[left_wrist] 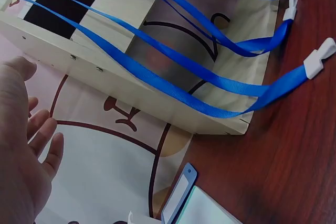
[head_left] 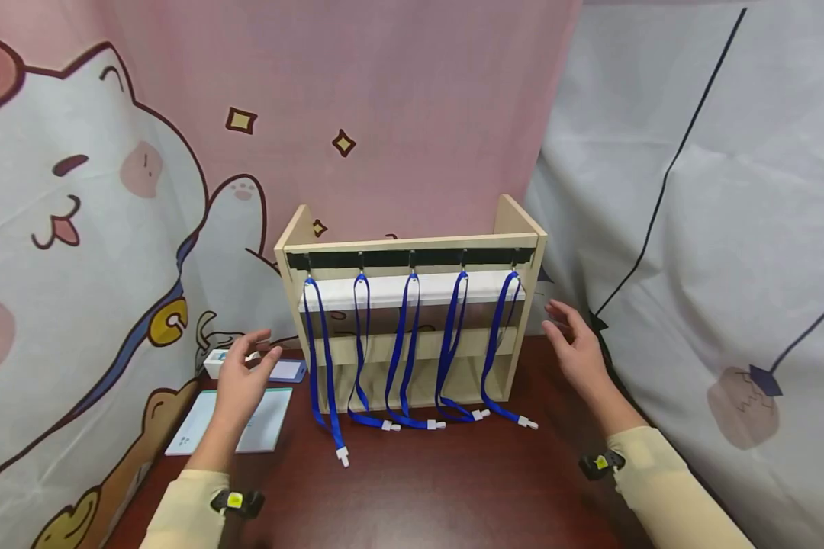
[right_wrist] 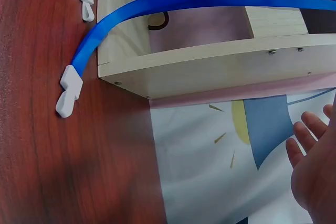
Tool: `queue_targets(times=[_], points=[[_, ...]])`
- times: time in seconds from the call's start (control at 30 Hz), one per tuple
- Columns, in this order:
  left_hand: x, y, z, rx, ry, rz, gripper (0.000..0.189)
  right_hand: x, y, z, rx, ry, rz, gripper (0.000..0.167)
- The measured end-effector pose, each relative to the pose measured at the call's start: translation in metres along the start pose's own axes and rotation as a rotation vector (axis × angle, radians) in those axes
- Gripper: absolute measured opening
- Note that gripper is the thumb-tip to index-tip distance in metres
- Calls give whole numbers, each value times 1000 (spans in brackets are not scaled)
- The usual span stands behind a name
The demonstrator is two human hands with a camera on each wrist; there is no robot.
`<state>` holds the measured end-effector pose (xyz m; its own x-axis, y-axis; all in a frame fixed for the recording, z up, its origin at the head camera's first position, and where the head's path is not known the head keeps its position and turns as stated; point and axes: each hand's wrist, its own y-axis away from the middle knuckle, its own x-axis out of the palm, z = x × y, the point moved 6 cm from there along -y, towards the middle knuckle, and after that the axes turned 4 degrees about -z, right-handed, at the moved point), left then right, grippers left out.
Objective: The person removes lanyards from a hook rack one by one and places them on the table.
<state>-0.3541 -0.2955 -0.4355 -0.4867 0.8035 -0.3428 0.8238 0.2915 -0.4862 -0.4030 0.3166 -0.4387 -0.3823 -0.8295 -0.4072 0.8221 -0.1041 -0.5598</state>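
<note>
Several blue lanyards (head_left: 394,366) with white plastic clips hang from hooks on the dark strip (head_left: 384,259) of a pale wooden rack (head_left: 412,242). Their lower ends lie on the table. To the left of the rack, apart from it, my left hand (head_left: 242,385) is raised with relaxed fingers and holds nothing. My right hand (head_left: 580,358) is held up on the rack's other side, empty, fingers loosely bent. The left wrist view shows the nearest lanyard (left_wrist: 157,80) running along the rack's side panel (left_wrist: 131,85). In the right wrist view, a white clip (right_wrist: 69,90) rests on the table.
Below the left forearm lies a light-blue booklet (head_left: 268,427) on the dark red table (head_left: 439,488). A blue card holder (head_left: 288,371) and a small white box (head_left: 213,364) sit behind it. Printed cloth (head_left: 419,91) hangs behind and on both sides.
</note>
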Motion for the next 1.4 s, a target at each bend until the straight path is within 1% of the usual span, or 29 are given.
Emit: queue_targets(times=[0.2, 0.37, 0.53, 0.63, 0.83, 1.0, 1.1, 1.17, 1.3, 1.4], points=[[3, -7, -8, 18, 7, -8, 41, -5, -4, 11, -67, -10, -71, 47], [6, -17, -21, 66, 32, -22, 38, -11, -13, 31, -138, -45, -133, 42], [7, -26, -41, 120, 64, -42, 38, -20, -24, 62, -228, -118, -213, 38], [7, -32, -51, 138, 80, -51, 39, -25, -29, 85, -278, -143, -239, 36], [9, -47, -70, 170, 104, -39, 45, -31, -27, 145, -371, -138, -250, 30], [11, -56, -83, 181, 120, -6, 52, -25, -28, 173, -462, -120, -215, 29], [13, -60, -89, 186, 142, 11, 55, -20, -30, 177, -510, -105, -188, 28], [14, -62, -93, 192, 154, 13, 56, -16, -32, 173, -532, -90, -180, 28], [16, -67, -102, 219, 178, 1, 58, -11, -37, 159, -539, -52, -163, 31], [17, -72, -108, 249, 192, -17, 59, -10, -39, 154, -536, -36, -154, 33]])
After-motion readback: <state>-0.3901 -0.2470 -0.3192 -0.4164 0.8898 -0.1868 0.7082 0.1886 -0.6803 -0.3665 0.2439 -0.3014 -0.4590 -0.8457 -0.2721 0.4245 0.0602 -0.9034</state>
